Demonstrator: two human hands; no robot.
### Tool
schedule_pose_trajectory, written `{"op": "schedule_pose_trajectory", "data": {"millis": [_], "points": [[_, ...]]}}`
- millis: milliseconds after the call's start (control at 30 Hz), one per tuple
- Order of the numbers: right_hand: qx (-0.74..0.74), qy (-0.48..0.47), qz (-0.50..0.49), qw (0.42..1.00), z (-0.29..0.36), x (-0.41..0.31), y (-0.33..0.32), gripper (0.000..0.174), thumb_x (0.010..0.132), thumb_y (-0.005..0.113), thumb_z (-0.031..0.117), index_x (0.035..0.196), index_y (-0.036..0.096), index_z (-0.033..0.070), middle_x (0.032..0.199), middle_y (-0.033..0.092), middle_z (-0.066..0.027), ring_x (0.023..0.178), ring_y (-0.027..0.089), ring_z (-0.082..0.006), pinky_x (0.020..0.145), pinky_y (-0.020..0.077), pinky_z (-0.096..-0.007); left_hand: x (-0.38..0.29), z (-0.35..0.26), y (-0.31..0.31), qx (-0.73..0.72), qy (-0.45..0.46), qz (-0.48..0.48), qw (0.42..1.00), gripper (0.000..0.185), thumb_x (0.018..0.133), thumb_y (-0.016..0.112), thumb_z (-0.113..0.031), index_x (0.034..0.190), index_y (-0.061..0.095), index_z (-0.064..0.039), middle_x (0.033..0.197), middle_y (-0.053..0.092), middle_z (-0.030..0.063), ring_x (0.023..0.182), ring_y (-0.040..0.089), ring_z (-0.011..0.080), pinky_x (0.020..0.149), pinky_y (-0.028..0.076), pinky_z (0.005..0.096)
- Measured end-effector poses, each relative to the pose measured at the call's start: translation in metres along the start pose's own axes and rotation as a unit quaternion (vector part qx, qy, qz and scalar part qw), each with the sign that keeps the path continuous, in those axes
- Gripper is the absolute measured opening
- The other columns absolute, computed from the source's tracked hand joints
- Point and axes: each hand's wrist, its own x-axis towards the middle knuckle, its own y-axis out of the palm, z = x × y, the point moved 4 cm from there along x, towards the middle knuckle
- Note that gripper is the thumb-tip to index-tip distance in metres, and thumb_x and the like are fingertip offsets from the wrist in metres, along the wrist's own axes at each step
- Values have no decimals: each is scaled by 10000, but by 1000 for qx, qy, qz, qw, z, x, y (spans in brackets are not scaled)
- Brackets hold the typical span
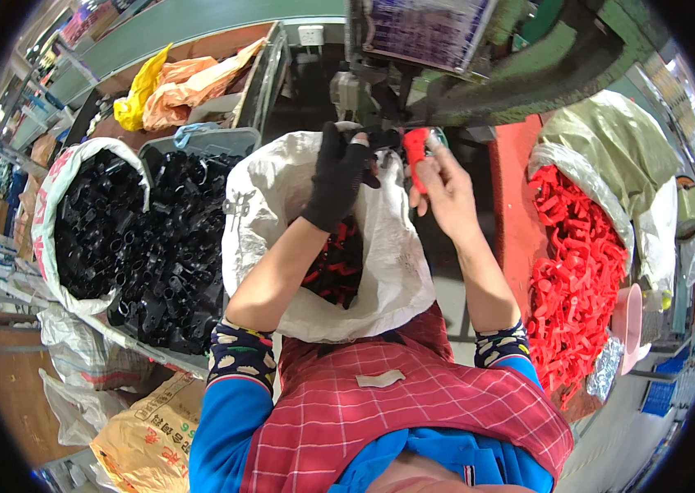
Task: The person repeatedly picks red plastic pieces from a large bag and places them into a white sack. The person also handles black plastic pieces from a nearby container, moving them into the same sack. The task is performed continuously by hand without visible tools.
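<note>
My left hand point(340, 179), in a black glove with bare fingertips showing, is at the press's lower end, above the far rim of a white woven sack point(393, 265). Its fingers are on a dark plastic part point(384, 137), whose outline is hard to make out against the machine. My bare right hand point(449, 191) grips a red plastic part point(416, 151) upright, just right of that dark part. Inside the sack, between my forearms, lie red and black pieces point(335, 265). The green press point(532, 92) stands directly beyond both hands.
To the left, black plastic parts point(168, 246) fill a grey bin and a white sack point(45, 228). Red parts point(575, 277) spill from a sack point(606, 142) onto a red bench point(514, 185) at right. Yellow and orange bags point(181, 86) lie in a box at far left.
</note>
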Motion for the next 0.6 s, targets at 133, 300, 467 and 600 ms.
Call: {"op": "schedule_pose_trajectory", "data": {"millis": [133,300,467,600], "points": [[-119,30,-3,992,3,9,16,421,950,528,127,1337,444,-16,687,594,-25,483,485,-68,434,384,-223,5,4,0,56,18,5,998,153,938,529,-128,1049,435,-80,788,562,46,553,555,121,414,481,270],[-23,178,133,975,2,27,13,426,973,478,198,1371,430,53,714,613,-49,406,426,-62,355,286,-211,13,-4,-1,163,-54,83,982,175,935,525,-150,1060,439,-65,871,596,84,548,581,123,436,504,267],[-8,171,98,980,-3,24,12,447,972,484,234,1363,422,26,742,617,-70,401,438,-64,345,273,-199,16,-37,-63,66,-87,86,990,294,934,533,-178,1214,488,-102,955,604,22,697,598,119,580,505,299],[-32,157,93,983,4,21,15,456,981,472,263,1316,415,-41,768,611,-78,399,456,-65,329,272,-180,46,-89,-215,647,160,-131,734,310,917,510,-291,1112,567,-56,968,639,190,870,637,325,741,503,392]]}}
